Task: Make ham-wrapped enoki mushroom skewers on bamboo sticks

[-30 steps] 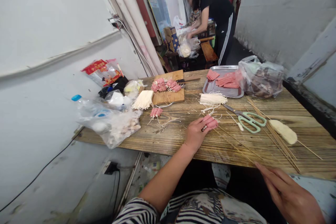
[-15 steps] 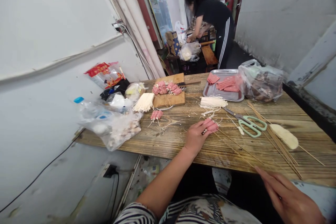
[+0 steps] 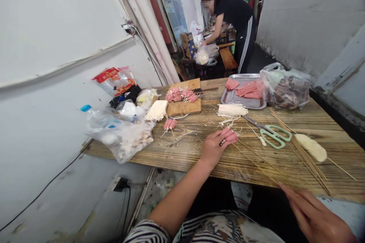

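My left hand (image 3: 214, 145) rests on the wooden table (image 3: 199, 152), its fingers pressed down on a pink meat roll (image 3: 230, 136) with white strands sticking out. A thin bamboo skewer (image 3: 256, 161) runs from that roll toward the table's near edge. My right hand (image 3: 313, 216) hovers below the near edge at lower right, fingers stretched out and holding nothing. Green-handled scissors (image 3: 270, 133) lie just right of the roll.
A bundle of white enoki (image 3: 230, 110), a metal tray (image 3: 228, 98) of pink slices, a cutting board (image 3: 185, 107) with finished rolls, loose skewers (image 3: 302, 152), a pale lump (image 3: 312, 147) and plastic bags (image 3: 285, 87) crowd the table. A person in black (image 3: 234, 19) bends at the back.
The view has shifted slightly. My left hand stays on the meat roll; my right hand has drifted a little lower and to the right.
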Tool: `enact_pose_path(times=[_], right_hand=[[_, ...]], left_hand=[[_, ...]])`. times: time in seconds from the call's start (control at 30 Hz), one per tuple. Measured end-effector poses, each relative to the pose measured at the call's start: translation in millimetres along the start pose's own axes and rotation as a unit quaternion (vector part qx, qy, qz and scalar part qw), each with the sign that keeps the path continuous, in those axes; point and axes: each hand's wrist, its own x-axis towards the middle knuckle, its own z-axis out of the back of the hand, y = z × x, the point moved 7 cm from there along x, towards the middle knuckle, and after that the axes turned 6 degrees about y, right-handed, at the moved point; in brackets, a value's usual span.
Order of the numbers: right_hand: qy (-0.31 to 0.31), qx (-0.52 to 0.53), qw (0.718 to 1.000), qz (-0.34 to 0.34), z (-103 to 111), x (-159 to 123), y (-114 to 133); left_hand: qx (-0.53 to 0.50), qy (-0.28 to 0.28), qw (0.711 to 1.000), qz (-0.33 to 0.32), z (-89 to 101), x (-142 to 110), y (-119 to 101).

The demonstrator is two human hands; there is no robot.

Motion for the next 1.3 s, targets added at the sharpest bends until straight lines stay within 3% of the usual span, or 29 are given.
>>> enact_pose_path(times=[0.1,0.6,0.9,1.3], right_hand=[[0.023,0.000,1.000,0.015,-4.2,-0.8,-0.1],[0.008,-0.005,0.999,0.041,-6.2,-0.5,7.3],[0.033,-0.012,0.999,0.026,-7.2,-4.3,5.5],[0.020,-0.033,0.999,0.037,-8.7,-0.3,6.1]], left_hand=[[0.002,0.000,1.000,0.005,0.2,-0.2,0.2],[0.012,-0.002,1.000,-0.004,1.4,0.4,-2.0],[0.012,-0.018,1.000,-0.016,1.5,0.0,-2.2],[0.016,-0.017,1.000,-0.013,2.3,1.3,-3.3]])
